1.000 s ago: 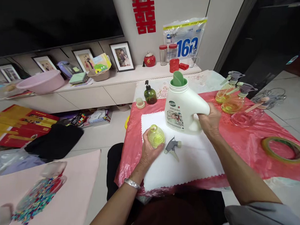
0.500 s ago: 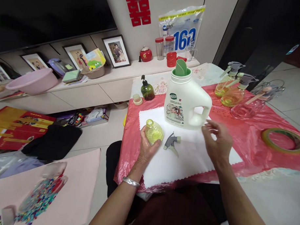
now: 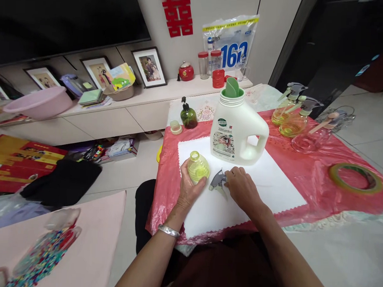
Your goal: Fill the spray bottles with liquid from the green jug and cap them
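My left hand (image 3: 190, 185) is wrapped round a small clear yellow-green bottle (image 3: 199, 168), tilted a little, its neck uncovered. On the white mat lies a grey spray trigger head (image 3: 218, 178). The fingers of my right hand (image 3: 241, 185) are closed at its right end; their tips are partly hidden. Behind both hands a large white detergent jug (image 3: 238, 132) stands upright. A green piece like a scoop or spout (image 3: 232, 88) sticks up out of its mouth.
The white mat (image 3: 271, 184) lies on a table covered in red plastic (image 3: 319, 177). Back left are a dark green pump bottle (image 3: 188, 116) and a pale cap (image 3: 176, 127). To the right stand several spray bottles (image 3: 292, 122) and a roll of tape (image 3: 356, 178).
My right hand has moved left from beside the jug's handle to the spray trigger head, and its fingers have closed there. My left hand still holds the bottle in nearly the same place.
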The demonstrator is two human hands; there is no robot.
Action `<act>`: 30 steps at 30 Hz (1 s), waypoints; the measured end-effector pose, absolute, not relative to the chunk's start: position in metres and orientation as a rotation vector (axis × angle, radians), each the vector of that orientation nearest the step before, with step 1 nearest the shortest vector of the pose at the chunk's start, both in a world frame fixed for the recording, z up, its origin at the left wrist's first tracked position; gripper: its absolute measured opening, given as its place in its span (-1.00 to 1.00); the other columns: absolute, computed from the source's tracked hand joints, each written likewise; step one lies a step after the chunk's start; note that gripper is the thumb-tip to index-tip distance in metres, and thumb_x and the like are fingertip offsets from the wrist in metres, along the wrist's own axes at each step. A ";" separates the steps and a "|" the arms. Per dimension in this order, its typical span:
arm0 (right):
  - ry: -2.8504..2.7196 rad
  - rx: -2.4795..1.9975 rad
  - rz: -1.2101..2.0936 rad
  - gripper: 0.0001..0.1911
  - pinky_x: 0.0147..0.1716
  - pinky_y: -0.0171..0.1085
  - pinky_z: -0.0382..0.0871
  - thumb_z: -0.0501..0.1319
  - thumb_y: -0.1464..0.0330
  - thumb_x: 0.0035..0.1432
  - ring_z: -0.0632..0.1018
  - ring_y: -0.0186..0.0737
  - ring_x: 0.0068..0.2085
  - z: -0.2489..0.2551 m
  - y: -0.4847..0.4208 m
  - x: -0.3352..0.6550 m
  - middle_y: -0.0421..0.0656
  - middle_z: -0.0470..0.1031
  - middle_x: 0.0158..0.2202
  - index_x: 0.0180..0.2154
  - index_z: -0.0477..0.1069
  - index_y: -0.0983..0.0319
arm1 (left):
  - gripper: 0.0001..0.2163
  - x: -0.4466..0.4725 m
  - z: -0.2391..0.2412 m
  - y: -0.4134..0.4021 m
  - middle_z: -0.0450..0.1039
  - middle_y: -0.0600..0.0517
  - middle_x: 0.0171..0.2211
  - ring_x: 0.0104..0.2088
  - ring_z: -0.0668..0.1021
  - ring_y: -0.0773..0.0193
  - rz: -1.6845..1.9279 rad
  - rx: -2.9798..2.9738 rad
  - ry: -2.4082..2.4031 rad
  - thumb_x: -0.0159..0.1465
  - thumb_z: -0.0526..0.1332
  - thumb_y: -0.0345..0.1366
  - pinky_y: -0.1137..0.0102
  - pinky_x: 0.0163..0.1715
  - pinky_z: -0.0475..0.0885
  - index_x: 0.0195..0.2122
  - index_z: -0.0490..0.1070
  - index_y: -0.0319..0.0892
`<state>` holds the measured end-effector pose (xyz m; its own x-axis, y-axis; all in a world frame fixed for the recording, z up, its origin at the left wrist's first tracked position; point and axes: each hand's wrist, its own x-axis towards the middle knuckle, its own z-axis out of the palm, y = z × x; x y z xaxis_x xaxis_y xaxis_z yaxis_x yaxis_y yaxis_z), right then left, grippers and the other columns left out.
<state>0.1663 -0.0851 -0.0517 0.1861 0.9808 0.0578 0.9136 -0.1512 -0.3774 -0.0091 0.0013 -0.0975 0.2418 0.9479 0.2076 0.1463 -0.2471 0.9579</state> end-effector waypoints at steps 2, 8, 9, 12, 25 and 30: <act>-1.771 -2.123 0.309 -0.91 -0.26 -0.15 0.26 0.23 0.57 0.13 0.42 0.02 -0.15 -0.049 -0.087 0.169 0.00 0.41 -0.28 -0.36 0.44 0.29 | -0.27 -0.009 -0.099 0.001 0.34 -0.16 0.17 0.16 0.48 -0.02 1.106 1.618 1.055 0.08 0.32 -0.22 0.10 0.17 0.40 0.25 0.05 -0.12; -1.537 -1.898 0.345 -0.77 -0.35 -0.23 0.41 0.21 0.29 0.27 0.48 -0.22 -0.33 -0.016 -0.103 0.194 -0.15 0.48 -0.26 -0.06 0.46 0.21 | -0.29 -0.008 -0.102 0.002 0.31 -0.16 0.22 0.25 0.41 -0.04 1.120 1.640 1.082 0.07 0.31 -0.28 0.05 0.25 0.33 0.25 0.07 -0.10; -1.446 -1.798 0.351 -0.74 -0.39 -0.26 0.41 0.20 0.25 0.28 0.47 -0.27 -0.37 -0.005 -0.103 0.197 -0.17 0.49 -0.26 -0.04 0.46 0.18 | -0.28 -0.008 -0.102 0.002 0.31 -0.16 0.22 0.25 0.41 -0.04 1.125 1.631 1.081 0.07 0.31 -0.28 0.04 0.25 0.34 0.25 0.07 -0.10; -1.026 -1.313 0.402 -0.75 -0.39 -0.30 0.43 0.33 0.23 0.16 0.49 -0.31 -0.35 0.031 -0.094 0.193 -0.18 0.52 -0.22 -0.11 0.52 0.12 | -0.27 -0.006 -0.101 0.001 0.31 -0.17 0.22 0.25 0.41 -0.06 1.126 1.612 1.093 0.05 0.30 -0.29 0.02 0.25 0.34 0.25 0.06 -0.11; -0.884 -0.900 0.452 -0.56 -0.13 -0.15 0.52 0.41 0.20 0.09 0.57 -0.11 -0.06 0.064 -0.020 0.146 -0.11 0.53 -0.09 0.01 0.46 0.11 | -0.26 -0.006 -0.097 0.001 0.32 -0.20 0.22 0.25 0.40 -0.09 1.093 1.598 1.109 0.03 0.32 -0.30 -0.05 0.28 0.28 0.24 0.07 -0.11; -1.069 -1.068 0.516 -0.62 -0.16 -0.20 0.46 0.32 0.09 0.20 0.55 -0.17 -0.17 0.038 -0.008 0.142 -0.13 0.54 -0.23 -0.07 0.47 0.21 | -0.27 -0.005 -0.094 0.000 0.32 -0.22 0.22 0.24 0.41 -0.10 1.097 1.584 1.109 0.04 0.33 -0.26 -0.04 0.26 0.29 0.24 0.09 -0.16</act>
